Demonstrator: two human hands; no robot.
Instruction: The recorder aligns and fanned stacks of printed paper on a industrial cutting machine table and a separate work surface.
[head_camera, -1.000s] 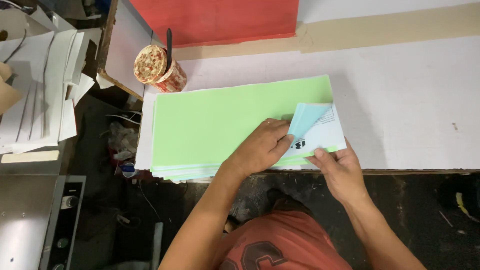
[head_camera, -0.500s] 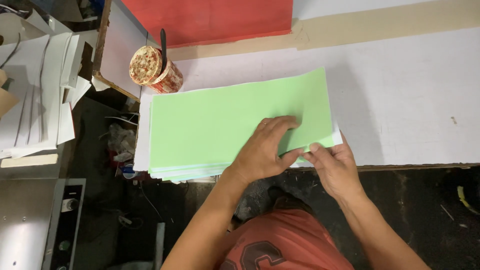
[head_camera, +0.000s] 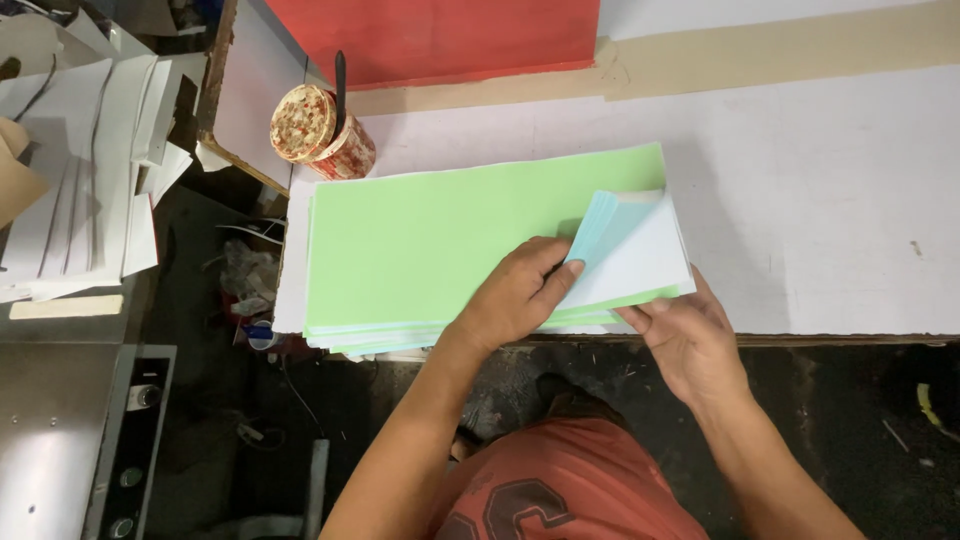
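Green paper sheets (head_camera: 430, 250), a flat rectangular stack, lie at the near edge of the white surface (head_camera: 820, 200), with the right-hand corner of the stack fanned upward, showing pale blue and white undersides (head_camera: 630, 245). Left hand (head_camera: 515, 300) rests palm down on the stack, fingers loosely spread, thumb against the lifted corner, pressing rather than gripping. Right hand (head_camera: 685, 335) pinches the lifted sheets at their lower edge, thumb on top and fingers hidden beneath.

Farther out, a round patterned tin (head_camera: 320, 130) with a dark handle sticking from it stands just beyond the stack's far left corner. A red board (head_camera: 440, 40) and a tan strip (head_camera: 780, 50) lie along the back. Left of the surface, white paper piles (head_camera: 90, 170) and a grey metal machine top (head_camera: 50, 440) are cut off by the frame; the dark floor clutter between is hard to make out.
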